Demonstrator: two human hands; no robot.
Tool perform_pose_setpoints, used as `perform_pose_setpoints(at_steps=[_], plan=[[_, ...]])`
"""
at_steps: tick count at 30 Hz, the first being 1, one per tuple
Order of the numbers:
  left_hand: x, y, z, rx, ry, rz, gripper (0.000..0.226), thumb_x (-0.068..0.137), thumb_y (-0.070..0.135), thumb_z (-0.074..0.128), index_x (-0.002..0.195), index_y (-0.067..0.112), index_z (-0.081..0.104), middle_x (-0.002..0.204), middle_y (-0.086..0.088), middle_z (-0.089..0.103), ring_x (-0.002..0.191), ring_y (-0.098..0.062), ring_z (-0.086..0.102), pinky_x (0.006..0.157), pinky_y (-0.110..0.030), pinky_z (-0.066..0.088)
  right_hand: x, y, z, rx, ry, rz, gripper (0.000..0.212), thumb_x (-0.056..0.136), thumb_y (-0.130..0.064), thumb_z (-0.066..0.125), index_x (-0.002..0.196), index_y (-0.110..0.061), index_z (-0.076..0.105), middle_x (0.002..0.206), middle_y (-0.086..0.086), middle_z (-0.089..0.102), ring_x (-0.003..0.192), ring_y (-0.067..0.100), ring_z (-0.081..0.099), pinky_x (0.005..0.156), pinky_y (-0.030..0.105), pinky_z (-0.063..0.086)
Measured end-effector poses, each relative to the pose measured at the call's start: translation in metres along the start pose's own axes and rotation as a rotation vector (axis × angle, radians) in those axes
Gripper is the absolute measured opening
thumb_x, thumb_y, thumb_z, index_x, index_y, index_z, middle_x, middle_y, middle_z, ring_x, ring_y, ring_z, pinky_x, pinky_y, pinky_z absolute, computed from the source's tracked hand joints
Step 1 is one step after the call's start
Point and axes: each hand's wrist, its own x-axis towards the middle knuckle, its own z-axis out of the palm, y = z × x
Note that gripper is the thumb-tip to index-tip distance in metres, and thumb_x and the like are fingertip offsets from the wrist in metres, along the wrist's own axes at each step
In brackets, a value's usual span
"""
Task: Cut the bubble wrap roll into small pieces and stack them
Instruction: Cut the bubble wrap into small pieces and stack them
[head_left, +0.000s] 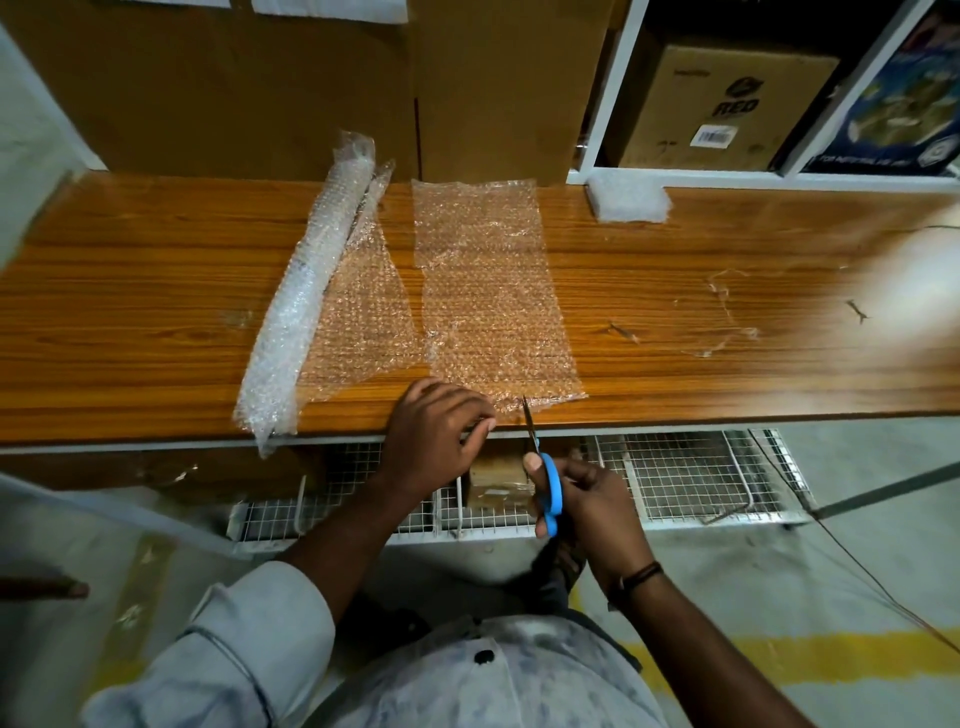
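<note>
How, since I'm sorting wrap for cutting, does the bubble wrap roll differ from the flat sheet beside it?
The bubble wrap roll is wound thick and looks whitish; the flat sheet is thin, the table showing through. The roll lies slanted and untouched; the sheet's near edge is held by the left hand, with scissors at it. Both are clear bubble wrap on the table.
</note>
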Motion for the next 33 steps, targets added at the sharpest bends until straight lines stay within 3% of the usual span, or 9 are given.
perform_pose_setpoints(at_steps=[5, 8, 12, 17, 23, 26, 33], plan=[[0.006, 0.001, 0.000, 0.026, -0.040, 0.006, 0.019, 0.093, 0.041, 0.070, 0.108, 0.029, 0.076, 0.110, 0.009, 0.075, 0.104, -0.015, 0.066, 0.101, -0.042, 0.043, -0.006, 0.007, -0.001, 0.032, -0.093, -0.015, 0.059, 0.078, -0.060, 0.080, 0.097, -0.004, 0.072, 0.068, 0.018, 0.066, 0.055, 0.030, 0.060, 0.070, 0.051, 0.040], [0.007, 0.002, 0.002, 0.028, -0.058, 0.024, 0.023, 0.093, 0.047, 0.064, 0.105, 0.031, 0.076, 0.110, 0.011, 0.074, 0.104, -0.015, 0.065, 0.100, -0.042, 0.042, -0.006, 0.008, -0.005, -0.005, -0.114, -0.025, 0.055, 0.072, -0.065, 0.077, 0.095, -0.015, 0.075, 0.072, 0.020, 0.068, 0.058, 0.032, 0.062, 0.070, 0.051, 0.042], [0.008, 0.003, 0.002, 0.040, -0.057, 0.028, 0.029, 0.094, 0.050, 0.056, 0.102, 0.031, 0.077, 0.110, 0.011, 0.075, 0.103, -0.016, 0.066, 0.097, -0.042, 0.042, -0.006, 0.010, -0.009, -0.028, -0.139, -0.032, 0.048, 0.075, -0.064, 0.076, 0.095, -0.021, 0.075, 0.074, 0.022, 0.069, 0.058, 0.032, 0.063, 0.070, 0.052, 0.043], [0.011, 0.001, 0.002, 0.047, -0.048, 0.032, 0.019, 0.094, 0.044, 0.068, 0.102, 0.029, 0.078, 0.108, 0.011, 0.075, 0.101, -0.015, 0.066, 0.095, -0.041, 0.042, -0.008, 0.009, -0.007, -0.052, -0.158, -0.034, 0.050, 0.072, -0.065, 0.076, 0.097, -0.022, 0.075, 0.073, 0.021, 0.070, 0.056, 0.031, 0.063, 0.068, 0.048, 0.042], [0.010, 0.003, 0.004, 0.041, -0.024, 0.011, 0.015, 0.090, 0.038, 0.077, 0.101, 0.027, 0.078, 0.106, 0.010, 0.075, 0.099, -0.017, 0.066, 0.091, -0.040, 0.043, -0.012, 0.004, -0.006, -0.092, -0.181, -0.052, 0.044, 0.080, -0.052, 0.077, 0.101, -0.014, 0.075, 0.071, 0.023, 0.067, 0.054, 0.028, 0.061, 0.055, 0.030, 0.045], [0.010, 0.004, 0.003, 0.031, -0.019, 0.001, 0.015, 0.091, 0.038, 0.076, 0.102, 0.028, 0.077, 0.106, 0.010, 0.075, 0.100, -0.017, 0.066, 0.090, -0.038, 0.040, -0.015, 0.002, -0.007, -0.088, -0.186, -0.049, 0.044, 0.080, -0.044, 0.073, 0.101, -0.006, 0.073, 0.069, 0.022, 0.065, 0.051, 0.025, 0.059, 0.045, 0.022, 0.045], [0.008, 0.005, 0.004, 0.000, -0.005, 0.015, 0.019, 0.095, 0.043, 0.065, 0.103, 0.029, 0.077, 0.105, 0.012, 0.075, 0.099, -0.015, 0.065, 0.090, -0.037, 0.040, -0.012, 0.008, -0.008, -0.087, -0.161, -0.027, 0.032, 0.085, -0.042, 0.073, 0.096, -0.012, 0.076, 0.068, 0.020, 0.065, 0.053, 0.028, 0.058, 0.043, 0.019, 0.043]])
